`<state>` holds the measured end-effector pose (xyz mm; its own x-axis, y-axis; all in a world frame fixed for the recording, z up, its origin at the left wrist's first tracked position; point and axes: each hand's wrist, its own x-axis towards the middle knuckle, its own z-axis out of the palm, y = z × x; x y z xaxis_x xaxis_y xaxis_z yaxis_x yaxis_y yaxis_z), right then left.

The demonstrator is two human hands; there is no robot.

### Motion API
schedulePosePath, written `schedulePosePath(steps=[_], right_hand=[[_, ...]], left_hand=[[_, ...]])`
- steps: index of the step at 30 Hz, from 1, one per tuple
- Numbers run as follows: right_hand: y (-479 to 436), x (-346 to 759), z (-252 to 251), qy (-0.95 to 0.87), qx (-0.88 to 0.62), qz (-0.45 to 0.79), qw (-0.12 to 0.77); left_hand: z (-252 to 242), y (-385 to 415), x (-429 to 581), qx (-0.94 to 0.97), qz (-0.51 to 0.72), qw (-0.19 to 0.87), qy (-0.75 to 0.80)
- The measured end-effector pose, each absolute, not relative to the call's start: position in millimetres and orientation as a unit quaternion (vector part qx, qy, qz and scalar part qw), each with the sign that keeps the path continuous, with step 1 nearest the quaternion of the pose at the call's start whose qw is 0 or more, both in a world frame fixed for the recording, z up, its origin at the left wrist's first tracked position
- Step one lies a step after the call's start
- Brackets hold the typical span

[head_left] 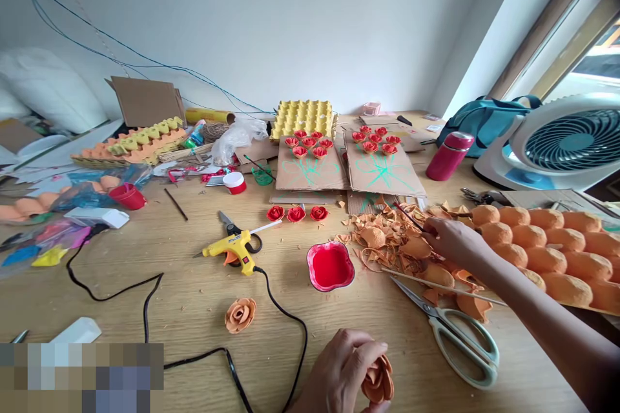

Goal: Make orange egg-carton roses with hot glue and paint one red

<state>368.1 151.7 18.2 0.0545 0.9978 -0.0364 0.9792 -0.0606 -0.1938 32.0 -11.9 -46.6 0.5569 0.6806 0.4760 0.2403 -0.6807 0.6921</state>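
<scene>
From far away, I am gripping an orange flower (378,379) in the left hand (341,364), closer in than the bowl of red paint (330,266). The right hand (453,242) is pinching a thin dark stick (408,217) over orange scraps (372,237). I should be squeezing softly; the petals are looking easy to bend.

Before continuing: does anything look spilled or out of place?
Torn orange carton scraps lie strewn untidily near the right hand. The yellow plastic glue gun lies across black-handled metal scissors, an awkward overlap. No paint spill shows.
</scene>
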Motion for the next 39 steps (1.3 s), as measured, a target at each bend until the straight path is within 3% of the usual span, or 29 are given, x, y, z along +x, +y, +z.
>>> schedulePosePath(steps=[10, 13, 17, 23, 31, 39], right_hand=[[94.2, 324.6, 89.3, -0.682, -0.616, 0.031, 0.394], [72.4, 300.0, 91.1, -0.702, -0.553, 0.118, 0.432], [59.1, 273.6, 79.6, -0.604, -0.481, 0.354, 0.528], [65.2, 255.5, 57.9, -0.521, -0.43, 0.438, 0.593], [60.0, 238.0, 50.1, -0.457, -0.441, 0.399, 0.662], [52.3, 230.8, 32.2, -0.442, -0.44, 0.397, 0.673]], left_hand=[[-32.9, -11.6, 32.2, 0.817, 0.379, 0.318, 0.294], [-27.6, -14.1, 33.7, 0.81, 0.386, 0.325, 0.299], [-17.4, -14.1, 34.5, 0.821, 0.372, 0.313, 0.301], [-10.0, -4.8, 28.4, 0.844, 0.339, 0.288, 0.3], [-10.8, -4.1, 19.1, 0.789, 0.4, 0.318, 0.341], [-7.1, -3.1, 14.3, 0.75, 0.414, 0.353, 0.376]])
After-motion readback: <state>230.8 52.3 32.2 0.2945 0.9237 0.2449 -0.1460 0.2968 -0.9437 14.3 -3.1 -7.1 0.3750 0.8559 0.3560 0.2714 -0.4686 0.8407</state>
